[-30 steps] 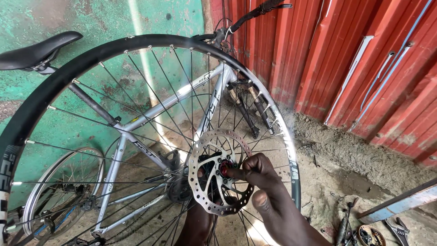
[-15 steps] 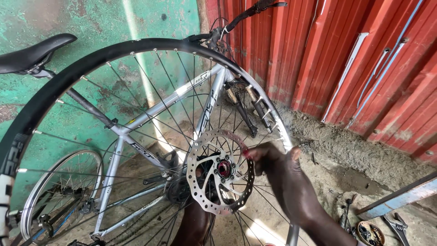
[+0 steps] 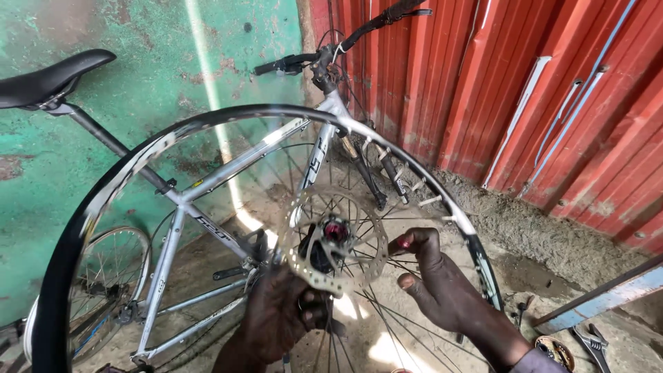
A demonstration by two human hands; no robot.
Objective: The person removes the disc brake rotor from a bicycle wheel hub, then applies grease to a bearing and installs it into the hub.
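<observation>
Two hands working a loose bicycle wheel (image 3: 110,186): left hand (image 3: 280,321) clamped around the hub beneath the disc rotor (image 3: 331,238), right hand (image 3: 431,280) hovering beside the spokes, fingers apart; likely needing regripping before further turning.

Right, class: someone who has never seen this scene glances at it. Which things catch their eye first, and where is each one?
First, the big spoked bicycle wheel filling the foreground, its perforated brake disc at centre with the left hand beneath the hub and the right hand among the spokes beside it. Behind stands a silver bicycle against a green wall, with red corrugated sheeting on the right.
</observation>
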